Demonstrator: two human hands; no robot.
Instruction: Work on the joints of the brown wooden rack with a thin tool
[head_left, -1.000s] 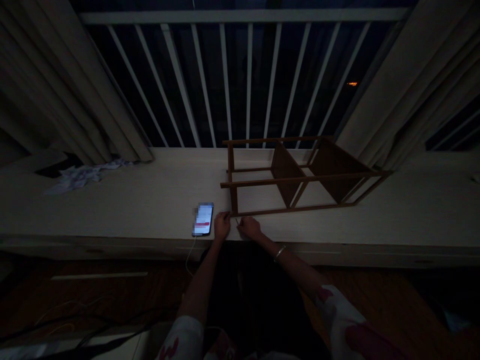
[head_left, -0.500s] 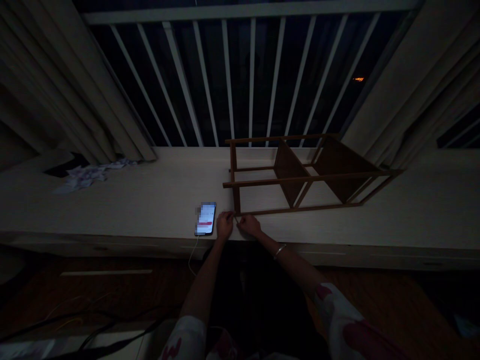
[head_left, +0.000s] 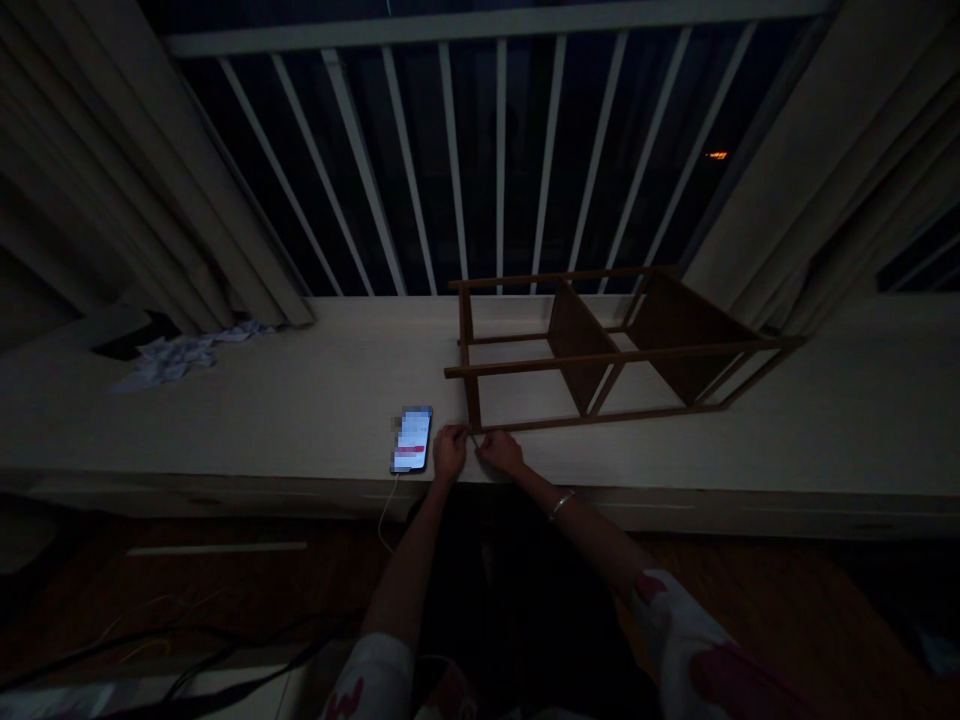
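Observation:
A brown wooden rack (head_left: 600,350) lies on its side on a pale wooden ledge (head_left: 300,400). My left hand (head_left: 448,452) and my right hand (head_left: 499,452) rest on the ledge at the rack's near left corner. Both have their fingers curled and pinched toward the corner post. Something thin seems to sit between them, too dark and small to name. A bangle (head_left: 559,503) circles my right wrist. A lit phone (head_left: 412,439) lies just left of my left hand, with a cable (head_left: 385,510) hanging off the ledge.
White railing bars (head_left: 450,170) stand behind the ledge, with curtains (head_left: 112,180) on both sides. Crumpled paper (head_left: 180,352) lies at the ledge's far left. Cables (head_left: 187,640) run across the dark floor at the lower left.
Both hands have closed in slightly on the rack's near corner and stayed there. The view has shifted a little; the rack and phone have not moved.

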